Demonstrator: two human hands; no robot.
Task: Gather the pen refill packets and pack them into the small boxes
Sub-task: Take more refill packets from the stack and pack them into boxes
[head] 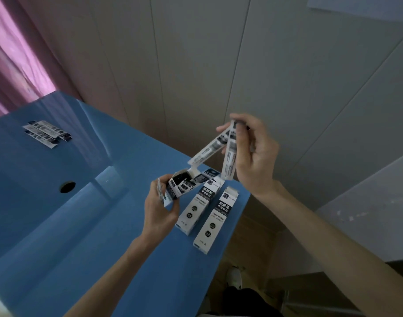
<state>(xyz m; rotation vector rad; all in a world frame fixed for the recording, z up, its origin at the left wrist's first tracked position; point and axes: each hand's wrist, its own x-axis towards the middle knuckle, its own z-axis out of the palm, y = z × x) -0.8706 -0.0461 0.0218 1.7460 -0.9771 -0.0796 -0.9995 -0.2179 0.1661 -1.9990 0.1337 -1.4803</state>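
My right hand (253, 154) was pinching two refill packets (218, 149) by their top ends, and they hung apart like an open pair of legs, which told me how little they weighed: thin, glossy, flat sleeves, limp along their length and likely slick between the fingers. I judged the safest hold was right at the end, thumb against forefinger, so the free end could be steered. My left hand (160, 209) was curled round an open box (184, 183), its flap lifted above the blue table (58, 225), near the right edge. It was light card, crisp at the folds and easy to crush, so I thought it best gripped by the side walls. I believe packets were already inside, though the opening was dark. Two more boxes (207, 213), long, white and black-printed, lay side by side at that right edge, and a loose pile of packets (47, 132) waited toward the far left corner.
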